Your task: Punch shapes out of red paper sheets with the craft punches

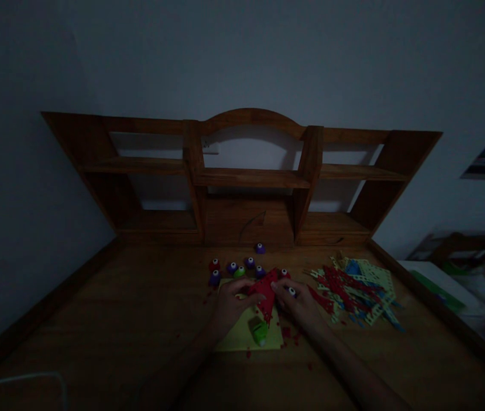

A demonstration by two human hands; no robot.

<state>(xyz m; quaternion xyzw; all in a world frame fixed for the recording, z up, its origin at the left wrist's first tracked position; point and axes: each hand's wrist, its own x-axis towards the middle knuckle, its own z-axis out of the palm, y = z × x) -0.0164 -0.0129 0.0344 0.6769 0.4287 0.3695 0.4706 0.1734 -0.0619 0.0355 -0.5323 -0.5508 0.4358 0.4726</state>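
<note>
My left hand [230, 302] pinches the left edge of a red paper sheet [264, 297] riddled with punched holes. My right hand [297, 303] is closed round a small punch [291, 292] pressed against the sheet's right side. Both hands hover over a yellow-green sheet [237, 337] lying flat on the wooden desk [131, 319]. A green punch [258, 331] lies on that sheet just below the red paper. Red paper bits are scattered around the hands.
Several small round punches, purple, red and green [239, 268], stand in a cluster behind my hands. A heap of punched paper scraps [356, 288] lies to the right. A wooden shelf unit [246, 177] lines the back. The room is dim.
</note>
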